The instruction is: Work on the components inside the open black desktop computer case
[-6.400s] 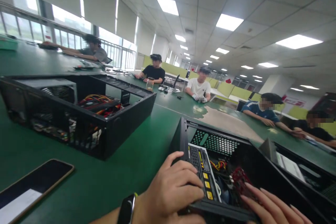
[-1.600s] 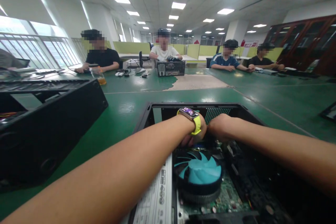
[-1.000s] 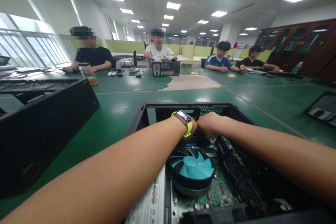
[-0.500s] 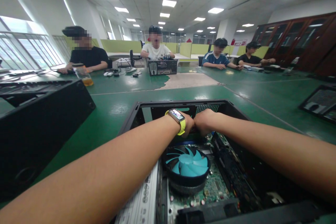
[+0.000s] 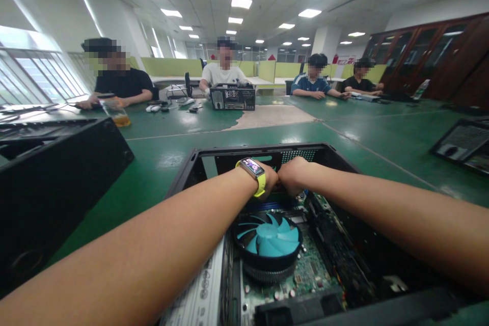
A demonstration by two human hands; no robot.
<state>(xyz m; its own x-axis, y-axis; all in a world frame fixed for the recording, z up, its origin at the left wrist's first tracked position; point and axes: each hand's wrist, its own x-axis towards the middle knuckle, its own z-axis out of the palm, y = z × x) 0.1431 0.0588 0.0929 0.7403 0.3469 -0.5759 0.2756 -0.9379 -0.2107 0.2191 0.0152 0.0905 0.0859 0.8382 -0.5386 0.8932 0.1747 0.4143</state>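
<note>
An open black computer case [image 5: 182, 175] lies in front of me, with a green motherboard [image 5: 311, 267] inside. On the board sits a round CPU cooler with a turquoise fan [image 5: 272, 237]. Both my hands reach into the far end of the case, side by side and nearly touching. My left hand [image 5: 269, 177], below a yellow-strapped watch [image 5: 252, 168], is curled; its fingertips are hidden. Against it, my right hand [image 5: 293, 173] is closed in a fist-like grip. What they hold, if anything, cannot be seen. A dark expansion card [image 5: 336, 237] stands right of the fan.
Another black case [image 5: 61, 178] stands at the left. A jar with amber liquid [image 5: 116, 112] is behind it. Across the green table [image 5: 164, 160], several people sit, one behind an open computer case [image 5: 233, 98]. A dark panel [image 5: 464, 145] lies at the right.
The view has shifted slightly, so everything sits a little further left. My hands stay together at the same spot in the case. The person opposite has moved their hands on their case.
</note>
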